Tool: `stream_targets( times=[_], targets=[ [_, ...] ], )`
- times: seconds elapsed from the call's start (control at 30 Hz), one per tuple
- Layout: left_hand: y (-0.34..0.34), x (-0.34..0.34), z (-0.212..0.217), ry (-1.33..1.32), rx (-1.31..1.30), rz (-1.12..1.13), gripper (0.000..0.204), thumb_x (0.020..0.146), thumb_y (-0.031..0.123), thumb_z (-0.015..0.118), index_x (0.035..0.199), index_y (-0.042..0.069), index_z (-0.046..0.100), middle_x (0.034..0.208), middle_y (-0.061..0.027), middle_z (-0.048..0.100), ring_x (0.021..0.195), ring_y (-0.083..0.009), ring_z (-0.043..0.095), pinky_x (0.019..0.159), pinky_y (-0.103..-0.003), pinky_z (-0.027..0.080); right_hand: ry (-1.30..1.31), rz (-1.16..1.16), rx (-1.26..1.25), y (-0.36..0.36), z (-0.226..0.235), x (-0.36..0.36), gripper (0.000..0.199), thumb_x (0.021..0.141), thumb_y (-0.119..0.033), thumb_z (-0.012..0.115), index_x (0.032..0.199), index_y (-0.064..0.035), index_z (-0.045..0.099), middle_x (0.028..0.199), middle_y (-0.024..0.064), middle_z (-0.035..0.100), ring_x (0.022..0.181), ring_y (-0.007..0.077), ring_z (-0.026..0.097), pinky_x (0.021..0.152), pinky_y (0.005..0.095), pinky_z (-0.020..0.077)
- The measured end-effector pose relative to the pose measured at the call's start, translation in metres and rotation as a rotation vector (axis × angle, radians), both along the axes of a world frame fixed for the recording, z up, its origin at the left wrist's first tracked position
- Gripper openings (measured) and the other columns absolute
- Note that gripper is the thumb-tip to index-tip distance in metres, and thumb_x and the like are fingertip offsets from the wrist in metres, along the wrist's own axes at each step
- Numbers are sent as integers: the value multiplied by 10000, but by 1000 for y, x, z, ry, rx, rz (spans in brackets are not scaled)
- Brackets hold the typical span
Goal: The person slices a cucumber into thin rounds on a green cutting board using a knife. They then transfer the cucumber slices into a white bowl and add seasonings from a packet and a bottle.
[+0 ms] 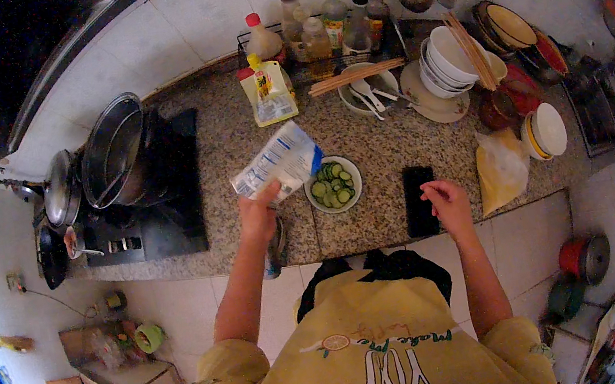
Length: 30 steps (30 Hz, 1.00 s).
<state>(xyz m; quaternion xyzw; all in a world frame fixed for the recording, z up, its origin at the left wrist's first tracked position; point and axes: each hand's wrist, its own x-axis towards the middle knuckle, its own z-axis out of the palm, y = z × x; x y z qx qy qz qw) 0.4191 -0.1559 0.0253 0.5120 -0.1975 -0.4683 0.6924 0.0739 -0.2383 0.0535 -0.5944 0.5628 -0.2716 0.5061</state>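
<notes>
My left hand (260,212) grips a white plastic packet with blue print (280,160), tilted above the counter. Right beside the packet stands a white bowl of sliced cucumber (333,186), and the packet's blue corner reaches its rim. My right hand (446,202) hovers at the right edge of a black phone (420,200) lying on the counter. Its fingers are curled in and pinched together; whether something small is between them I cannot make out.
Pots (116,155) crowd the stove at left. Sauce bottles (335,21) line the wall behind a yellow pouch (266,92). A bowl with spoons (368,94), stacked bowls (446,61) with chopsticks, and a bag of yellow stuff (503,170) stand on the granite counter (374,222).
</notes>
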Motion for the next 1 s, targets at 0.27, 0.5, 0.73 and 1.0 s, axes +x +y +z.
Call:
stream_targets(
  times=[0.27, 0.5, 0.73, 1.0],
  targets=[
    [11, 5, 5, 5, 106, 23, 332, 751, -16, 625, 1072, -21, 539, 1024, -89, 612, 939, -196, 590, 804, -299, 462, -43, -26, -12, 2, -6, 2, 190, 849, -194, 580, 937, -36, 639, 757, 40, 640, 509, 69, 500, 428, 203, 387],
    [19, 7, 6, -9, 74, 33, 345, 741, -14, 633, 1073, -25, 540, 1000, -91, 622, 921, -193, 595, 811, -293, 461, -41, -4, -16, 1, -5, 7, 186, 847, -179, 578, 946, -34, 638, 752, 30, 637, 464, 50, 467, 416, 185, 367],
    [11, -4, 20, -45, 74, -53, 355, 737, 0, 647, 1077, -17, 547, 1014, -87, 620, 940, -186, 588, 824, -289, 444, -17, -9, 4, 3, 2, 11, 189, 849, -178, 568, 950, -33, 635, 751, 32, 637, 470, 52, 468, 419, 188, 368],
    [2, 0, -2, -4, 36, -2, 397, 735, 8, 659, 1108, 0, 524, 1058, -70, 601, 973, -177, 572, 814, -291, 444, -46, -36, 0, 6, -1, 5, 194, 852, -196, 579, 934, -29, 632, 765, 48, 648, 530, 85, 527, 465, 228, 429]
  ],
)
